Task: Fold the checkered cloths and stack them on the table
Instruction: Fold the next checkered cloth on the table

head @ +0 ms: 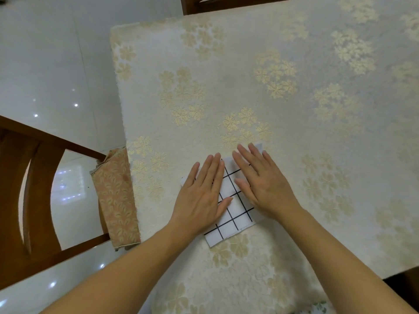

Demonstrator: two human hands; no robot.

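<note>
One checkered cloth already lay folded small on the tabletop, pressed flat under the straight, released fingers of the left hand and right hand, and no other cloth or stack showed beyond the fingertips

Setting: home dining area. Evidence: one counter covered edge to edge with a cream cloth woven with gold flower clusters. One brown wooden chair with a curved open back, standing at the left edge of the counter; a peach leaf-print seat cushion lies on it, just beside the counter's edge. Part of a second wooden chair at the far side. Glossy white tiled floor, reflecting small points of light.
</note>
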